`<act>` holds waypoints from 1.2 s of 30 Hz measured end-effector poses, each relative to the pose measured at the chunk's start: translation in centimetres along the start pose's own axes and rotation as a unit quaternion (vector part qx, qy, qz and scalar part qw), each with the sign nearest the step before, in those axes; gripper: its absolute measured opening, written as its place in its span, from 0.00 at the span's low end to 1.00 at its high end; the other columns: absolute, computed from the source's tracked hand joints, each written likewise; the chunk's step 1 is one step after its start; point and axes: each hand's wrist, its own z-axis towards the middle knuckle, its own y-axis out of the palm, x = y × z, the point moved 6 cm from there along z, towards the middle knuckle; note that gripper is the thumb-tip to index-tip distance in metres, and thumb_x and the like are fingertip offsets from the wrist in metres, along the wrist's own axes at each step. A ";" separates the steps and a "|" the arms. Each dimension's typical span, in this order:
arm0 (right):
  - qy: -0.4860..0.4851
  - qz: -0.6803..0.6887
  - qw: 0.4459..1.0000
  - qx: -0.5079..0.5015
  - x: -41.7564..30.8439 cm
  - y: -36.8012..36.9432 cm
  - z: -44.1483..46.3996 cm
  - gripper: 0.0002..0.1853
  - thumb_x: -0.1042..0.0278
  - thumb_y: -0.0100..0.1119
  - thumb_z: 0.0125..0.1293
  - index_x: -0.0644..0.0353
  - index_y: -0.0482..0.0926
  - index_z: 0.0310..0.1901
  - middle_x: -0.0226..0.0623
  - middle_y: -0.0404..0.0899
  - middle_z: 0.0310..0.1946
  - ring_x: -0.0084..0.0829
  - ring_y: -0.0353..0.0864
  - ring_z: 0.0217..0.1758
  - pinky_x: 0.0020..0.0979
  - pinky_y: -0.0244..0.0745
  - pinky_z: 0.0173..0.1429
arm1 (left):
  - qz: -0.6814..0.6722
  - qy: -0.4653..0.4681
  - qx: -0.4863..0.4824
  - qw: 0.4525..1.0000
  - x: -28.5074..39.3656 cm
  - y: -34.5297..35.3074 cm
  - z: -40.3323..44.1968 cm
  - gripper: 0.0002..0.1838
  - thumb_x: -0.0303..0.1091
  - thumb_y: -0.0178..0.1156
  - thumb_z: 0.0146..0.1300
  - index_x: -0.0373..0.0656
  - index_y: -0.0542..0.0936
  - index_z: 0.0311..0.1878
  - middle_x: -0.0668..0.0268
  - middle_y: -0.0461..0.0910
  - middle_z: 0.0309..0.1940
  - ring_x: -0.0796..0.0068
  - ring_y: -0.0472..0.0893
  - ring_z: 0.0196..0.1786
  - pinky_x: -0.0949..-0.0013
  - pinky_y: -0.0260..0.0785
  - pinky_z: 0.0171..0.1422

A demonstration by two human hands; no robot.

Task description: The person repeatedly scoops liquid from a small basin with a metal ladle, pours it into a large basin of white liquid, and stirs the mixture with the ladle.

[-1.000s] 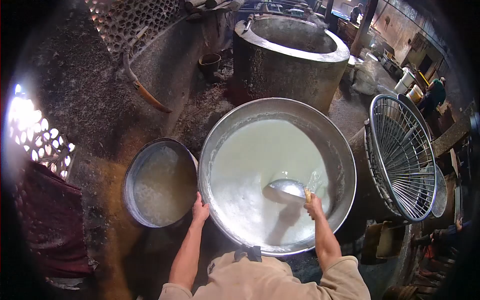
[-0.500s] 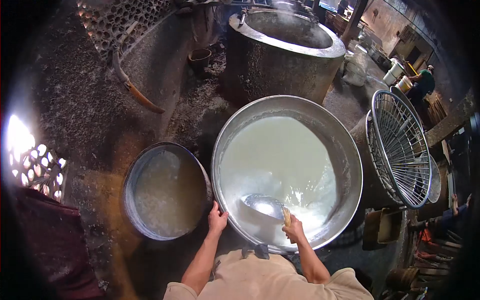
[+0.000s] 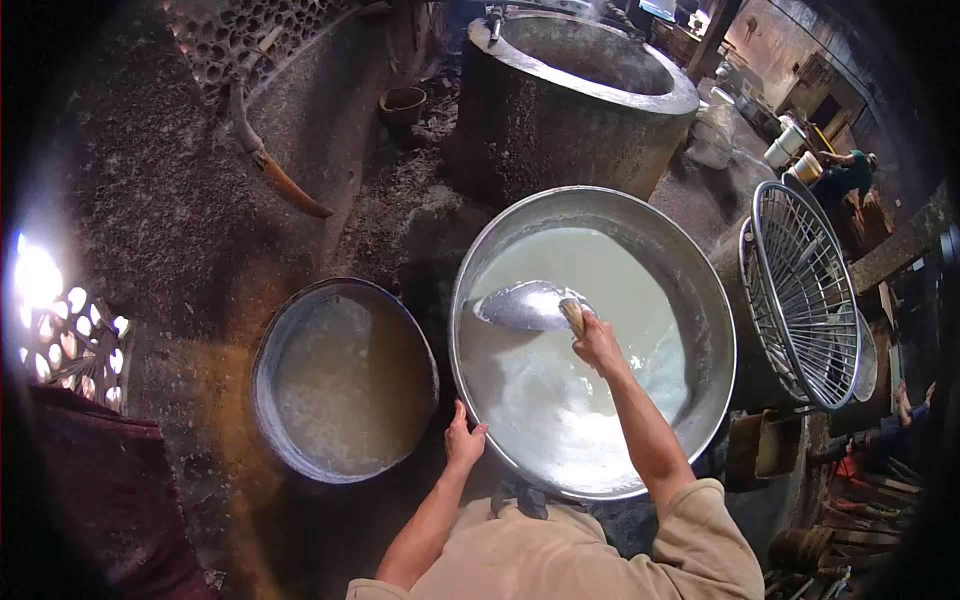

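A large round metal basin [image 3: 722, 395] stands before me, part filled with cloudy whitish liquid [image 3: 580, 258]. My right hand [image 3: 598, 343] is closed round the short wooden handle of a wide metal scoop [image 3: 528, 303]. The scoop is over the left-middle of the basin, at the liquid's surface, with white liquid or foam on it. My left hand [image 3: 464, 440] grips the basin's near-left rim from outside, fingers against the wall and thumb by the rim. Just left of that hand is a smaller round tub [image 3: 262, 400] holding murky, brownish liquid.
A tall round vat [image 3: 560, 150] with a thick pale rim stands beyond the basin, steaming slightly. To the right, a wire basket [image 3: 805, 295] leans on another container. A small bucket [image 3: 402, 106] sits by the left wall. A co-worker [image 3: 848, 178] bends near pails [image 3: 785, 146] at far right.
My right hand has carried the scoop away from me, from the near side toward the basin's left-middle. My left hand stays at the rim. The view has shifted slightly.
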 end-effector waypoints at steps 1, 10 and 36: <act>0.019 -0.033 0.999 -0.024 0.7 1.3 1.2 0.23 0.77 0.52 0.46 0.58 0.74 0.49 0.53 0.80 0.35 0.54 0.80 0.40 0.47 0.77 0.45 | -0.003 -0.010 -0.011 1.000 -0.1 0.1 0.0 0.43 0.31 0.66 0.52 0.39 0.55 0.70 0.47 0.76 0.51 0.52 0.77 0.54 0.61 0.68 0.59; 0.096 -0.088 0.977 -0.171 12.4 8.2 -1.9 0.18 0.75 0.58 0.44 0.64 0.76 0.41 0.54 0.80 0.38 0.51 0.79 0.46 0.46 0.75 0.50 | 0.004 0.002 0.016 1.000 -0.7 0.7 0.2 0.42 0.32 0.65 0.53 0.43 0.56 0.70 0.47 0.76 0.52 0.48 0.76 0.55 0.58 0.67 0.60; 0.140 0.051 0.987 -0.066 24.9 -22.3 -17.0 0.29 0.79 0.52 0.47 0.56 0.74 0.56 0.43 0.78 0.24 0.32 0.77 0.22 0.32 0.72 0.25 | -0.080 -0.050 0.114 0.989 -2.2 4.1 -0.4 0.37 0.24 0.56 0.59 0.45 0.53 0.72 0.45 0.70 0.59 0.58 0.73 0.60 0.67 0.64 0.62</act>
